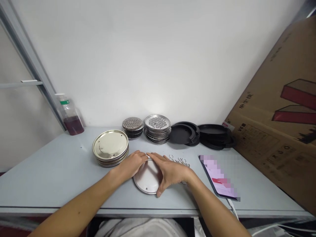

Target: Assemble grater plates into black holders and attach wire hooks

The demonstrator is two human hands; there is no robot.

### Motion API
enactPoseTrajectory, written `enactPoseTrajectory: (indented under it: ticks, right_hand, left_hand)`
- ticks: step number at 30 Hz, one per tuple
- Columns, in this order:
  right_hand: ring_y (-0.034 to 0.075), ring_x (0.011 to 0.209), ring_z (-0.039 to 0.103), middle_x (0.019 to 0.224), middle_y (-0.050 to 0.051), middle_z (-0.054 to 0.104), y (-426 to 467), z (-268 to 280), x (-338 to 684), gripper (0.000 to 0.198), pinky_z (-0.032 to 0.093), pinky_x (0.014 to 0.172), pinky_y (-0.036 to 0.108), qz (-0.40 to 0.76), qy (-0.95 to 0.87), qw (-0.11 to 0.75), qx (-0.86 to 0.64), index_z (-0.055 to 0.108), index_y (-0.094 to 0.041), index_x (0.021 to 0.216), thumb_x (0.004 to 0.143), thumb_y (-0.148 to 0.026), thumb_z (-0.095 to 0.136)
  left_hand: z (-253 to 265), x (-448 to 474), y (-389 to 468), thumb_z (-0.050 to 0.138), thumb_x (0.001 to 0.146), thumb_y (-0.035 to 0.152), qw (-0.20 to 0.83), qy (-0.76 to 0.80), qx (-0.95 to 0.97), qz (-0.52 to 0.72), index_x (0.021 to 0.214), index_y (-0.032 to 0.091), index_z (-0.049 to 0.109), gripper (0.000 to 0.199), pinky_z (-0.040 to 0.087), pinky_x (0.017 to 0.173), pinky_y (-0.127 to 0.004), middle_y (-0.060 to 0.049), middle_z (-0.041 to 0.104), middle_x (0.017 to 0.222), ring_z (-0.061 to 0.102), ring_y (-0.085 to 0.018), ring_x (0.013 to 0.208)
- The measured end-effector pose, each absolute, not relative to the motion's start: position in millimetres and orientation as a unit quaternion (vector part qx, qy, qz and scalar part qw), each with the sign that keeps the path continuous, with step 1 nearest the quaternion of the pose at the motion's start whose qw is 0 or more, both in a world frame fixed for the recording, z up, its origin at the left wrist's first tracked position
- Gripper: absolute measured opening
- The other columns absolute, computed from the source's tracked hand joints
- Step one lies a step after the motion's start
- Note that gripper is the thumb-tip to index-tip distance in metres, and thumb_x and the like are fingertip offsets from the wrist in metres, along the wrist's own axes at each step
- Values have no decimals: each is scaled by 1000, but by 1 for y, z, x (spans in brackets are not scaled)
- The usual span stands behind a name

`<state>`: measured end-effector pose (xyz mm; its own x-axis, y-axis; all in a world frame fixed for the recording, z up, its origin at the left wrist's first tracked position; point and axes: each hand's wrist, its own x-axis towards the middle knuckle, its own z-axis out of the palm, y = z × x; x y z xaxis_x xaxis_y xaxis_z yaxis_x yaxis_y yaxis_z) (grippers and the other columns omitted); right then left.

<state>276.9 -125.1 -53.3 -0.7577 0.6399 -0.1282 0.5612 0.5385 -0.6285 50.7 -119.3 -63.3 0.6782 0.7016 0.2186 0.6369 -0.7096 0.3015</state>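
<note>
Away from hands (pixel 133 163) (pixel 172 171) on a disc (pixel 148 177), a bottle (pixel 70 111) holds dark-red liquid (pixel 74 125)

Two hands (pixel 172 170), three metal-disc stacks (pixel 158 135) — one phone (pixel 218 177), one bottle (pixel 74 123)

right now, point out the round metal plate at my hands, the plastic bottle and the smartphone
Round metal plate (pixel 147 177): head view, on its upward face
Plastic bottle (pixel 71 119): head view, on its body
Smartphone (pixel 219 177): head view, on its screen
</note>
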Motion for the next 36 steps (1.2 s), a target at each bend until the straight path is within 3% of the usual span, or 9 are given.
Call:
enactPoseTrajectory:
  ticks: [3,6,11,15,21,28,31,33,36]
  right_hand:
    - [37,149,11,163,17,12,-125,-51,278,145,2,118,57,336,-874,59,-345,1,-26,157,45,-43,92]
    - [36,145,27,160,15,25,-122,-44,287,133,15,119,51,332,-869,92,-355,12,-25,157,50,-44,90]
    - [26,109,64,120,13,69,-102,-39,313,46,46,96,35,213,-806,225,-505,62,-15,129,84,-24,62]
    - [22,81,69,86,9,76,-89,-43,326,24,50,78,30,201,-791,211,-539,77,-13,93,80,-14,56]
    - [14,60,62,66,-1,71,-93,-47,322,19,44,60,22,240,-824,135,-496,78,-19,80,68,-11,66]
    - [16,63,61,65,3,70,-92,-48,328,19,43,61,24,214,-823,112,-515,76,-16,72,64,-5,64]
    - [19,71,63,75,6,72,-92,-46,327,24,45,66,27,194,-819,135,-522,77,-15,85,68,-5,63]
    - [20,79,65,87,8,73,-95,-43,323,30,47,73,29,190,-819,162,-516,73,-15,102,75,-11,63]
    - [22,103,64,116,9,69,-102,-40,312,52,47,90,31,208,-831,194,-478,61,-18,127,78,-31,72]
  left_hand:
    - [-60,51,-119,48,89,2,111,377,902,178,111,20,68,35,48,91,-33,-7,72,106,64,-22,96]
    - [-57,50,-116,49,90,6,119,404,883,206,107,19,69,29,49,89,-32,-7,72,103,65,-22,96]
    - [-54,49,-114,51,92,12,132,413,868,242,103,20,71,24,47,94,-32,-5,70,109,63,-20,103]
    - [-52,51,-118,52,90,10,157,383,871,265,99,23,72,26,48,93,-30,-2,70,105,62,-18,101]
    - [-59,52,-117,54,89,13,134,381,872,277,98,23,73,23,46,99,-37,-4,69,112,59,-22,109]
    - [-63,50,-112,52,93,20,151,401,873,232,107,23,71,24,46,101,-39,-5,70,116,60,-23,111]
    - [-59,50,-116,56,93,29,169,404,874,211,111,23,70,23,44,103,-39,-7,68,119,58,-24,114]
    - [-57,50,-119,64,88,40,194,403,875,185,123,26,64,38,39,109,-42,-8,58,134,49,-27,127]
    - [-56,47,-123,77,72,55,248,393,877,126,144,33,44,82,28,115,-50,-8,30,158,21,-33,146]
